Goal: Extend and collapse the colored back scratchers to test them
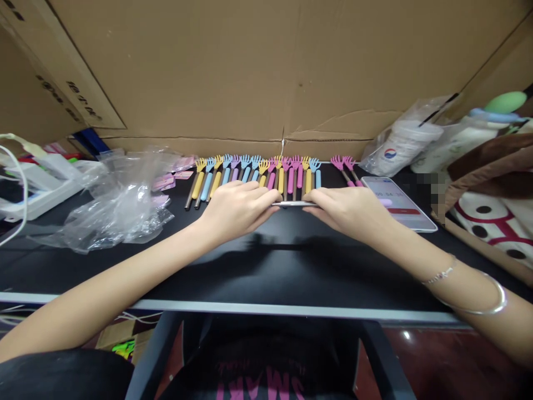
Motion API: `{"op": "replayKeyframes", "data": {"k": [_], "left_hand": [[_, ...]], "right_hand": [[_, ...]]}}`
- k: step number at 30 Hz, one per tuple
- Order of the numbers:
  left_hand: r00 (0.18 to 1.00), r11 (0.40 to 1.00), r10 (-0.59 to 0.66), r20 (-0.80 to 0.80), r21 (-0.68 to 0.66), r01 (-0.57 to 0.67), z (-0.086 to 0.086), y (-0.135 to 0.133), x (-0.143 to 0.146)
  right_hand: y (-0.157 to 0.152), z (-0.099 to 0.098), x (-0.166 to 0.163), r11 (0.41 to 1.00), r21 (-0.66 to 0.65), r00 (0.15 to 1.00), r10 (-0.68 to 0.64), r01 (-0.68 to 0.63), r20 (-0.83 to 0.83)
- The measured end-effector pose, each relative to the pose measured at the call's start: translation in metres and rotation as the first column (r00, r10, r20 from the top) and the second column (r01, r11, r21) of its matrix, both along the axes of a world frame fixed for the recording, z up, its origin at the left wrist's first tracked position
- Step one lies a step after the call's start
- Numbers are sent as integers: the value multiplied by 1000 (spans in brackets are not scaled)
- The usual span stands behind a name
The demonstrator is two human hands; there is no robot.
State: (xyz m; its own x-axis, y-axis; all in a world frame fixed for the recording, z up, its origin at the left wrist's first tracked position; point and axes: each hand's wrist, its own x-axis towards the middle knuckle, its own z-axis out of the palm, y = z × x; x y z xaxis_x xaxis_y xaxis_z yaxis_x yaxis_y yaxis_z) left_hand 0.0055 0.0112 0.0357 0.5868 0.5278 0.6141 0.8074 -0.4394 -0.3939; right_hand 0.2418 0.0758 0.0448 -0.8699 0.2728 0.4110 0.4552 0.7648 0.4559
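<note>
Both of my hands grip a back scratcher held level above the table, its thin metal shaft (295,204) showing between them. My left hand (244,205) is closed around one end, which its fingers hide. On the other side my right hand (345,210) has its fingers closed on the shaft; a lilac piece that looks like the handle (385,203) shows beyond it. Just behind my hands lies a row of back scratchers (281,178) with yellow, blue, pink and purple claws and handles. Two pink back scratchers (345,168) lie apart to the right.
Crumpled clear plastic bags (116,200) and a white power strip (50,186) are at left. A phone (402,205) lies at right, near a bagged cup (406,147) and a brown-and-white bag (491,216). Cardboard (208,72) walls the back. The table's pale edge (266,308) runs in front.
</note>
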Motion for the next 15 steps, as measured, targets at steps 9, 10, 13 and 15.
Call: {"op": "replayKeyframes", "data": {"k": [9,10,13,15], "left_hand": [[997,981,1,83,-195,15,-9,2,-2],[997,982,6,83,-187,10,-9,2,-1],[996,984,37,78,-179,-22,-10,3,-1],[995,982,59,76,-182,-44,-11,3,-2]], "right_hand": [[4,-13,1,1000,-22,1000,-21,21,-12],[3,-13,0,999,-23,999,-36,36,-18],[1,-14,-1,995,-61,996,-76,74,-37],[1,-16,-1,991,-101,995,-86,82,-42]]}}
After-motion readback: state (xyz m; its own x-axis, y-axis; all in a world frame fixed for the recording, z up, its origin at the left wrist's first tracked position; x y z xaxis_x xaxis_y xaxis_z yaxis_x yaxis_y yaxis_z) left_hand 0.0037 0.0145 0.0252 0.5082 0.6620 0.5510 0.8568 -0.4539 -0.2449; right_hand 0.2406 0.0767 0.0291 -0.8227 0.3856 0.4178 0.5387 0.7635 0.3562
